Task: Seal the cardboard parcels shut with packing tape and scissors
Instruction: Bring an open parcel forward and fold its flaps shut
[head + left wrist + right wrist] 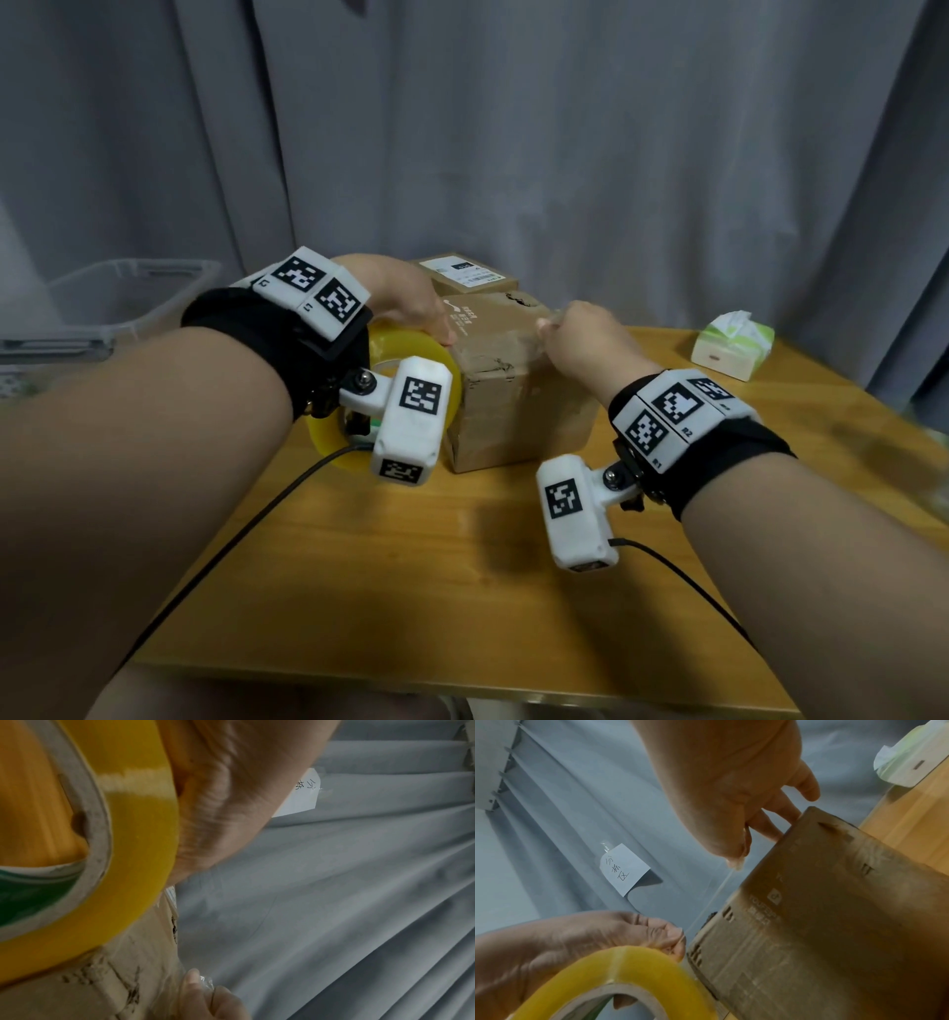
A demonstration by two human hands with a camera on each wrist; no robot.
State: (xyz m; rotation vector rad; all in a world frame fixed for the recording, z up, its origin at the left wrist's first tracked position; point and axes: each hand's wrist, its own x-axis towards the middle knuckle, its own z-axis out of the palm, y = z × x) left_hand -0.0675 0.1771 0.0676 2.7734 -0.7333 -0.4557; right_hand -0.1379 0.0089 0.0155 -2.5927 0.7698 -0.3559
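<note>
The left hand (405, 300) hides part of the tape roll (411, 344). The small box (470, 275) has words too tiny to read.

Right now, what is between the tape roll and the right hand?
A clear strip of tape stretches from the tape roll to the right hand, above the box. The right wrist view shows it best.
</note>
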